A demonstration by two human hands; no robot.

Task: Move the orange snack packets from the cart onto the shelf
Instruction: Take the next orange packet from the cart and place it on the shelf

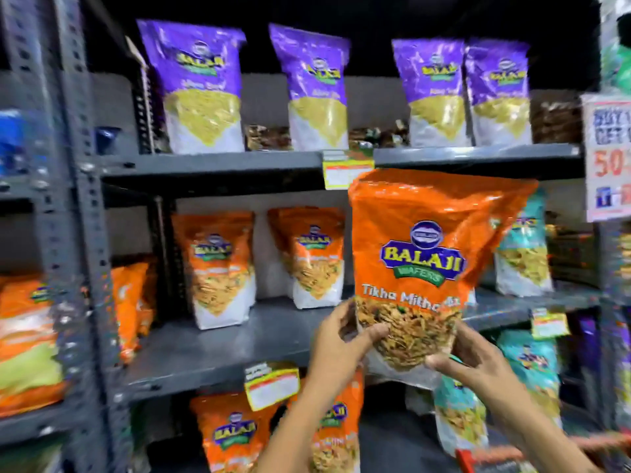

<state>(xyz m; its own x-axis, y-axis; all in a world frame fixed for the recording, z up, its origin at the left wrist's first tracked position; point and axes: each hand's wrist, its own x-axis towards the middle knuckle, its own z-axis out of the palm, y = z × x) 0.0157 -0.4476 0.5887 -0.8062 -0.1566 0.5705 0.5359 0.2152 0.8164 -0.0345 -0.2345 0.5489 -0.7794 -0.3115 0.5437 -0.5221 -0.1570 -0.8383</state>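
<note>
Orange packet [423, 261] is sitting upright in both my hands, lifted in front of the middle shelf [218, 349] of a grey metal rack, w/ its top edge reaching up to the yellow price tag [343, 172] on the shelf above. I'm gripping it low down: left hand [341, 346] is pinching the bottom left corner, thumb across the front over the clear window w/ the mix showing; right hand [478, 361] is cupping the bottom right corner, fingers curled under the base. Packet front is facing me, "Balaji Wafers" logo readable. Behind it, two more orange packets [307, 257] are standing upright on that same shelf, left of the one I'm holding & well apart from it, w/ bare shelf in front of them. Teal packets [522, 254] are standing just right of my packet, partly hidden by it. Purple packets [201, 87] are lining the top shelf. More orange packets are showing on the shelf below, under my forearms, next to another price tag [271, 387]. Red edge at bottom right is too blurred to tell what it is.
</note>
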